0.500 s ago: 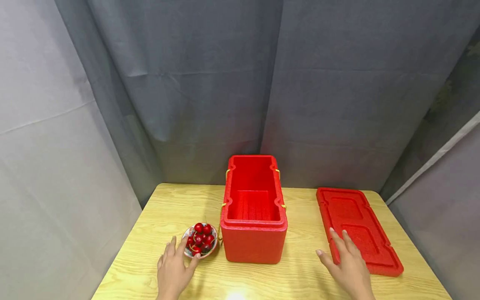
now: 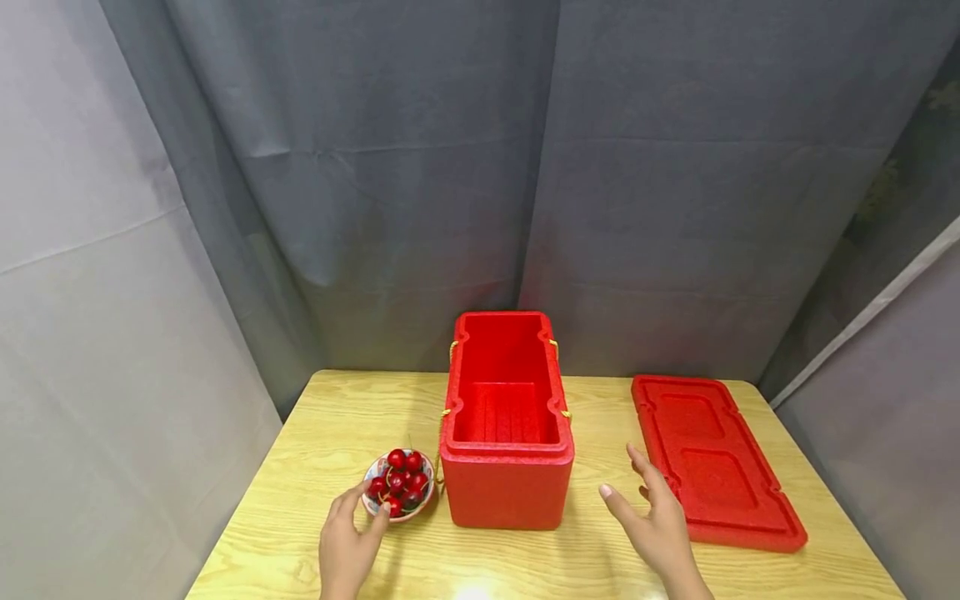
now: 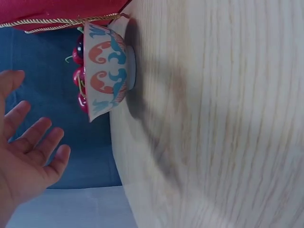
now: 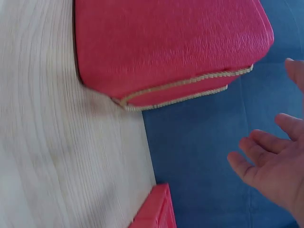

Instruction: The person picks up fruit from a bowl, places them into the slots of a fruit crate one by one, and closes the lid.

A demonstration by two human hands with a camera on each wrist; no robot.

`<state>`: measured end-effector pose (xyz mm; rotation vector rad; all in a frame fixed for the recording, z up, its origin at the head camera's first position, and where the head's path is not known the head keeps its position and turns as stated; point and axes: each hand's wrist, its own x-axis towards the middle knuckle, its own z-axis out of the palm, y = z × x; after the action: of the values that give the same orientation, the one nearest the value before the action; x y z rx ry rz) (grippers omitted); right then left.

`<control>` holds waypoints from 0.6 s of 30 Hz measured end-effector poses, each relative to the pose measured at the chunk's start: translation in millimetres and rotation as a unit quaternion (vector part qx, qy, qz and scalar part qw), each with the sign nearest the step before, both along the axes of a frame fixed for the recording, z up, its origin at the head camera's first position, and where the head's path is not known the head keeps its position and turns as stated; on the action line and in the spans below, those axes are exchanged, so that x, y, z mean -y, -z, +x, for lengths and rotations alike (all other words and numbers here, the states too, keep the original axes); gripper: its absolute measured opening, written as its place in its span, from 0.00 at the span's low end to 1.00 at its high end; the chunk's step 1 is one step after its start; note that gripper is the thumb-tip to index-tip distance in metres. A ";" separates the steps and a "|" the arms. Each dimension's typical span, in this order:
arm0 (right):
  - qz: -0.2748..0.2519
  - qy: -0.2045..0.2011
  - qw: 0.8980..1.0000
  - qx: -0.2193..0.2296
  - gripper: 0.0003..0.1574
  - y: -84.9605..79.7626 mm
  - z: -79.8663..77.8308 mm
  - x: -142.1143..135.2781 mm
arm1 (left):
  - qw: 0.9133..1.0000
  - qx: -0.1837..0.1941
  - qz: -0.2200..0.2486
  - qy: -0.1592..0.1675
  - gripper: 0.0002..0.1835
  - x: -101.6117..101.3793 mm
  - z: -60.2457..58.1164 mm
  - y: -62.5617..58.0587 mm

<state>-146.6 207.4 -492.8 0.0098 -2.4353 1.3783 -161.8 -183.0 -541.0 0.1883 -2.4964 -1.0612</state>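
Observation:
A small patterned bowl [image 3: 107, 71] of dark red cherries [image 2: 397, 481] with green stems stands on the table, left of a red foam box [image 2: 507, 492]. My left hand [image 2: 348, 537] hovers at the bowl's near left side, fingers spread and loosely bent over its rim. The left wrist view shows that palm [image 3: 23, 166] beside the cherries with nothing in it. Between the box and a flat red lid [image 2: 720, 475] hangs my right hand [image 2: 656, 529], thumb and fingers apart, holding nothing. In the right wrist view its fingers [image 4: 256, 152] are slightly bent.
The topless box has bare inner walls and a ribbed floor [image 2: 506, 412], with yellow rope [image 4: 190, 83] along its sides. The lid lies at the right of the wooden table [image 2: 330, 417]. Grey curtains [image 2: 420, 208] hang behind and at both sides.
My right hand has moved left, away from over the lid and closer to the box. The left hand has shifted slightly, its fingers drawn closer together at the bowl. Box, bowl and lid stay put.

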 end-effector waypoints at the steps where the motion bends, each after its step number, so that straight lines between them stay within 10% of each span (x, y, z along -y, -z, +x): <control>1: -0.010 -0.004 1.000 -0.001 0.43 -0.1 -1.5 2.8 | 1.000 -0.006 0.010 0.000 0.26 0.4 -1.1 1.6; 18: -0.121 -0.115 0.986 -0.024 0.53 -10.1 -30.9 44.0 | 0.996 -0.034 0.081 0.021 0.24 1.2 -35.9 22.7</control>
<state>-177.4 163.4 -482.8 0.2695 -2.2675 1.7434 -197.6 -184.2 -563.7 0.1448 -2.3638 -1.2664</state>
